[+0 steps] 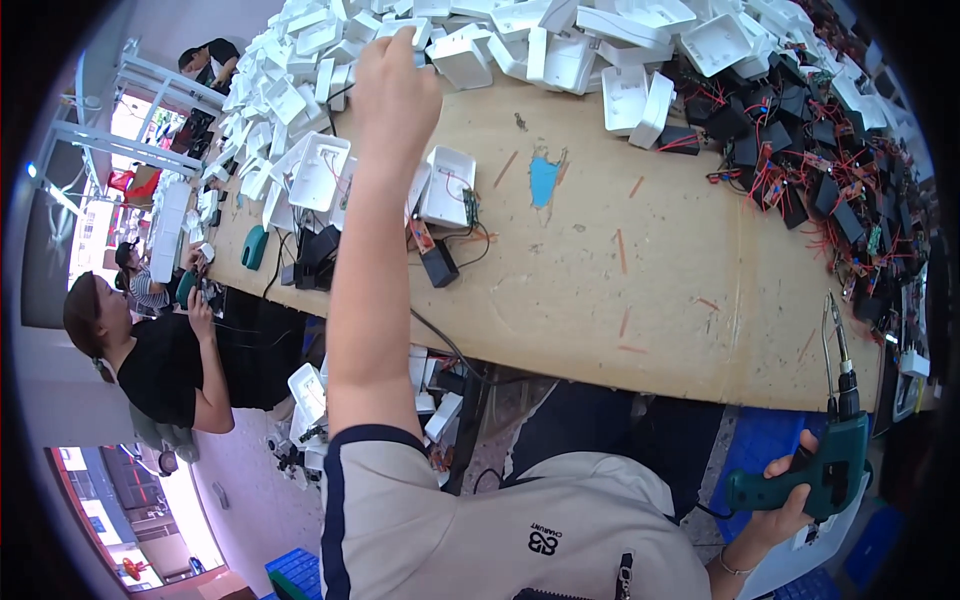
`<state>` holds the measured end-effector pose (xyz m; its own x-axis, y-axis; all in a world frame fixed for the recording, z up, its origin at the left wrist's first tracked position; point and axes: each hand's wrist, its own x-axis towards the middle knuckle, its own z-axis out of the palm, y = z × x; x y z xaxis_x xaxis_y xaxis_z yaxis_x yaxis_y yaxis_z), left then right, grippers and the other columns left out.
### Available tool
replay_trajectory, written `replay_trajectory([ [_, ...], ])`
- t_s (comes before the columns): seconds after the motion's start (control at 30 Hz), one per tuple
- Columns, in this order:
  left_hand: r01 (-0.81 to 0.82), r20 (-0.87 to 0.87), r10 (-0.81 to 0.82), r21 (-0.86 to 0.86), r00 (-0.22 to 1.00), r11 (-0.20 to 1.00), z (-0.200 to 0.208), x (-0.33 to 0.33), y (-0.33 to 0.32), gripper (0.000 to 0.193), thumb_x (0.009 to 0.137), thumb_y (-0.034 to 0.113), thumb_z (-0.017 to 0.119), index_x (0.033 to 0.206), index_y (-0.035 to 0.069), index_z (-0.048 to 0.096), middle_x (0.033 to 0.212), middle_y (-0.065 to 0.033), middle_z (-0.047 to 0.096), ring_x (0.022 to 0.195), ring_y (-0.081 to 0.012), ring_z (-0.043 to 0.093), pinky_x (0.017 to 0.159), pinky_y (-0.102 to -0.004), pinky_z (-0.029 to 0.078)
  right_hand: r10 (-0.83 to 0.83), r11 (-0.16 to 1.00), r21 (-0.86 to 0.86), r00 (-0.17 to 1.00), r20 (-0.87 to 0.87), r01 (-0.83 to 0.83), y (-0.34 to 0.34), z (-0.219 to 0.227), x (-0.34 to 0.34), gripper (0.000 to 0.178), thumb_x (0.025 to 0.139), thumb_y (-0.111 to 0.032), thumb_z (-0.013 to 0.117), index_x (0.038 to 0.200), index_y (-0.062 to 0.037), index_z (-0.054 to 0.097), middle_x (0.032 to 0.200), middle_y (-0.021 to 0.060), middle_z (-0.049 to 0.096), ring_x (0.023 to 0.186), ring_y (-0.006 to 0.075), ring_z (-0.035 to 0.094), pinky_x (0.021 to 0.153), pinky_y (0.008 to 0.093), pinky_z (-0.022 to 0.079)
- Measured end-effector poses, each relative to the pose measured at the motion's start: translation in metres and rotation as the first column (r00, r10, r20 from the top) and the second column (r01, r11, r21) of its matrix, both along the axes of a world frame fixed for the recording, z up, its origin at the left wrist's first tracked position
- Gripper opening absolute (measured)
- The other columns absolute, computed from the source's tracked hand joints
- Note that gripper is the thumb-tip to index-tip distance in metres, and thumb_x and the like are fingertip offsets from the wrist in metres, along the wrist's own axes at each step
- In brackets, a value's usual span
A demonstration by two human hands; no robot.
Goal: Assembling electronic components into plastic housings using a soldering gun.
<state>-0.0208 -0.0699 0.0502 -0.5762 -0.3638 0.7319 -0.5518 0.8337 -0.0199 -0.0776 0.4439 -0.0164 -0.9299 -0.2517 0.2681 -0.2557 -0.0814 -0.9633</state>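
One green soldering gun (842,460), two bare hands, and housings and black boxes too numerous to count. The right hand (785,512) is clamped around the soldering gun's handle at the lower right, beside the near edge of the table (700,260); its two slender metal prongs point upward over the tabletop. The left arm extends straight forward, placing the left hand (393,90) at the heap of white housings (290,100); its fingers are bent, but whether they grip a housing cannot be told. Two open housings flank the left forearm, with one wired black box (438,266) just beside. Many black boxes (748,148) with red wires lie heaped at right. Three other people appear at left.
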Motion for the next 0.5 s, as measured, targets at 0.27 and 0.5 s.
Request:
replay_trajectory([
  [0.27, -0.355, 0.147, 0.331, 0.551, 0.932, 0.755, -0.052, -0.06, -0.091, 0.032, 0.075, 0.021, 0.048, 0.095, -0.002, 0.059, 0.096, -0.0229, 0.057, 0.093, -0.0336, 0.055, 0.081, -0.0388, 0.042, 0.043, 0.997, -0.065, 0.997, 0.062, -0.039, -0.013, -0.003, -0.02, 0.056, 0.083, -0.03, 0.053, 0.118, 0.0078, 0.031, 0.111, 0.0215, 0.047, 0.067, 0.0137, 0.053, 0.055, 0.0221, 0.046],
  [0.5, 0.191, -0.13, -0.15, 0.405, 0.98, 0.894, 0.001, -0.062, -0.006, 0.025, 0.082, 0.014, 0.042, 0.101, 0.003, 0.054, 0.09, -0.0169, 0.058, 0.083, -0.0323, 0.056, 0.07, -0.0366, 0.044, 0.024, 0.992, -0.124, 0.995, 0.095, -0.012, -0.012, -0.007, -0.036, 0.06, 0.08, -0.032, 0.057, 0.119, 0.0067, 0.032, 0.107, 0.0213, 0.049, 0.066, 0.0142, 0.054, 0.051, 0.021, 0.046],
])
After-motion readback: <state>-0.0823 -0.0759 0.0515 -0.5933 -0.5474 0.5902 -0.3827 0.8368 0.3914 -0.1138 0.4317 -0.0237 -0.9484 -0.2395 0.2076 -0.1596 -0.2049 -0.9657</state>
